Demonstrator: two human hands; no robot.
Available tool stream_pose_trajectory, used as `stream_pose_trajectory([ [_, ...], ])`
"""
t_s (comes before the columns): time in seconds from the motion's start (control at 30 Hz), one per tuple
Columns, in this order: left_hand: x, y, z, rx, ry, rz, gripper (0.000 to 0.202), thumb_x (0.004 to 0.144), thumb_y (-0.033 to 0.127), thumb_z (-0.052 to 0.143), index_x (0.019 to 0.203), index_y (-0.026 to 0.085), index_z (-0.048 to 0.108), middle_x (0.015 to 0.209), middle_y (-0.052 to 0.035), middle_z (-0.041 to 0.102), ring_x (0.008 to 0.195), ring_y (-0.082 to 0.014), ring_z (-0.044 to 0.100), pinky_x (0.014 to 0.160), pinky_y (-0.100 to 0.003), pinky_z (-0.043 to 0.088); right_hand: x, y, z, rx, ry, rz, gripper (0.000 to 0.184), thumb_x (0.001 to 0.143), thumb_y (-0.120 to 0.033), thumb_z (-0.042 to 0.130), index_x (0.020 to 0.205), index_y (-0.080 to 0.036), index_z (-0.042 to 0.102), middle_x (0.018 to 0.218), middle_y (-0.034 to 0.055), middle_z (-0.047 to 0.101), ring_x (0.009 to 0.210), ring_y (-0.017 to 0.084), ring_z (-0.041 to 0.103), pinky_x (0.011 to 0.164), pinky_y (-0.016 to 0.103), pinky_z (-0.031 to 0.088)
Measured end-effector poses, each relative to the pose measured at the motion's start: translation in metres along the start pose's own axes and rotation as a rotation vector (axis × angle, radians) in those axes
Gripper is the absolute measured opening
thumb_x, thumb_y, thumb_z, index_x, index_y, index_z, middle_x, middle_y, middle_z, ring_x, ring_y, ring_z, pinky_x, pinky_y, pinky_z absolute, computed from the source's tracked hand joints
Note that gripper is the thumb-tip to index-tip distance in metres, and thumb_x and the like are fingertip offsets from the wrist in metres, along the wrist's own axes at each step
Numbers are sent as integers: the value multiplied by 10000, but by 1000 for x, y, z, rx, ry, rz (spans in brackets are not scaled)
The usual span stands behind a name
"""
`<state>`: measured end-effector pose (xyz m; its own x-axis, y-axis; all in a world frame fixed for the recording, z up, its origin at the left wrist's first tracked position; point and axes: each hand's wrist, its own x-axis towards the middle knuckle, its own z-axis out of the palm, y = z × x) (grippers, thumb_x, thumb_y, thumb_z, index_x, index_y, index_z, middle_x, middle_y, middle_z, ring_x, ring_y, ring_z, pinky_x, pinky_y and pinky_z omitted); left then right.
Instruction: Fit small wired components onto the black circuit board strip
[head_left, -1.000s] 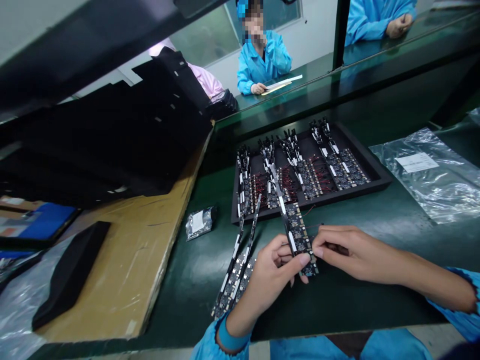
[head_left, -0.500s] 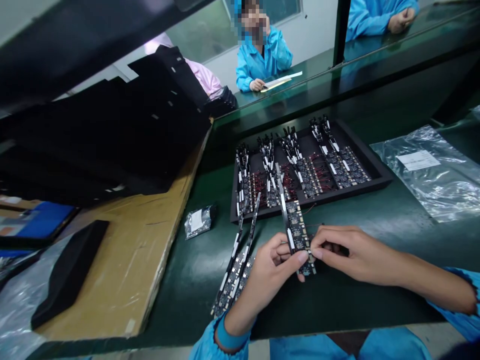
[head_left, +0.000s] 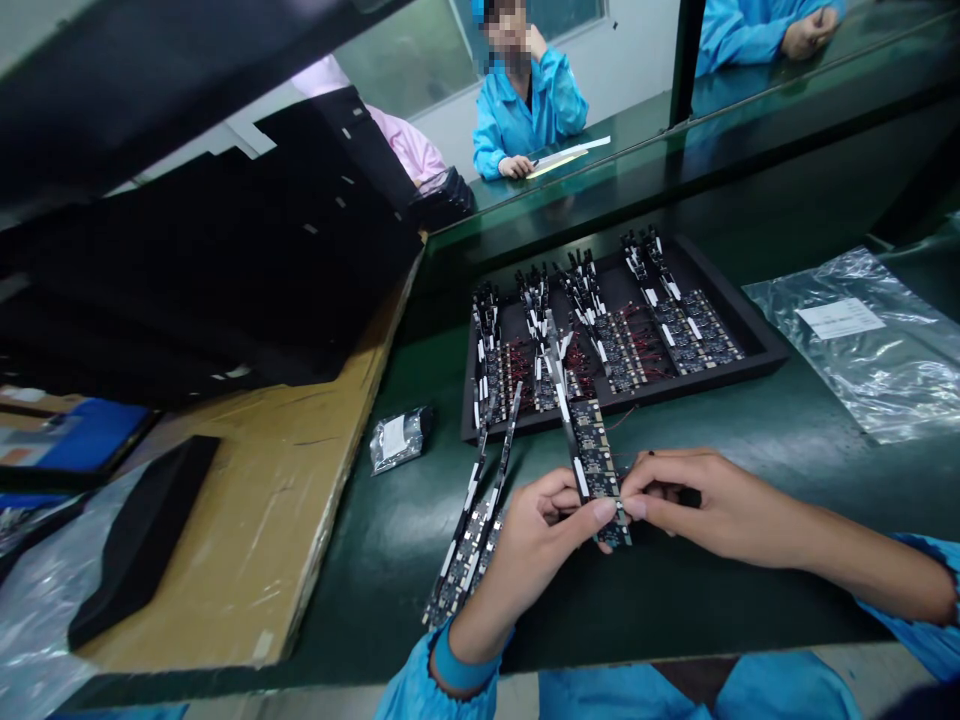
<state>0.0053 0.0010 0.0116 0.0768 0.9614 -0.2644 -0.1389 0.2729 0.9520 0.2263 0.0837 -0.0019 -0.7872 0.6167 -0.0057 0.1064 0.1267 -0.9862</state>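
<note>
Here, left to right, placed against the black tray (head_left: 750, 335): small foil bag (head_left: 397, 437) left of it on the bench (head_left: 375, 560); 2 loose strips (head_left: 469, 540) just in front; left hand (head_left: 536, 545) and right hand (head_left: 694, 500) both pinch 1 circuit board strip (head_left: 592, 455), held just in front of the tray.

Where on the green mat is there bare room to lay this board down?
Bare mat lies between the black tray and the right hand, running to the plastic bag. More lies between the small foil packet and the loose boards. It is crowded around the held board and left hand.
</note>
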Motion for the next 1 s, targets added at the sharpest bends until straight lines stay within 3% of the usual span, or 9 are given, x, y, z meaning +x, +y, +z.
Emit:
stream_pose_trajectory([
  [0.23, -1, -4, -2, 79, 20, 21, 167, 829, 264, 795, 901, 114, 786, 760, -102, 796, 618, -258, 740, 566, -327, 628, 3, 15, 2, 36, 9, -79, 201, 939, -598, 774, 951, -403, 820, 781, -13, 722, 644, 213, 623, 566, 358, 496],
  [0.37, -1, -4, -1, 114, 30, 40, 158, 838, 262, 786, 904, 118, 789, 774, -103, 797, 617, -242, 728, 559, -309, 622, 3, 14, 0, 21, -17, -19, 188, 971, -534, 744, 976, -367, 829, 816, -14, 745, 685, 206, 659, 605, 343, 520],
  [0.5, -3, -1, 1, 89, 13, 44, 152, 844, 256, 779, 905, 117, 790, 781, -108, 799, 645, -251, 732, 560, -315, 633, 3, 9, -1, 73, -15, -6, 141, 899, -518, 826, 929, -380, 835, 753, -26, 744, 632, 196, 639, 553, 322, 491],
  [0.7, -4, 3, 4, 51, -16, 23, 156, 848, 259, 769, 930, 129, 796, 795, -114, 798, 678, -265, 743, 570, -311, 630, 1, -5, -3, 63, -56, 184, 206, 992, -461, 748, 946, -278, 831, 815, -10, 765, 734, 180, 674, 690, 306, 529],
  [0.87, -3, 4, 7, 80, 12, 20, 141, 827, 285, 784, 889, 160, 799, 760, -107, 794, 610, -259, 729, 539, -318, 614, 3, -2, -2, -18, -51, 122, 224, 994, -499, 723, 908, -311, 811, 736, -33, 759, 677, 181, 701, 614, 280, 534],
  [1.0, -3, 4, 8, 96, 56, 49, 159, 834, 285, 781, 903, 142, 779, 718, -95, 787, 541, -223, 732, 457, -242, 546, 2, -8, -6, -91, -29, 64, 250, 1031, -530, 680, 968, -332, 820, 806, -28, 792, 705, 184, 733, 634, 285, 563],
])
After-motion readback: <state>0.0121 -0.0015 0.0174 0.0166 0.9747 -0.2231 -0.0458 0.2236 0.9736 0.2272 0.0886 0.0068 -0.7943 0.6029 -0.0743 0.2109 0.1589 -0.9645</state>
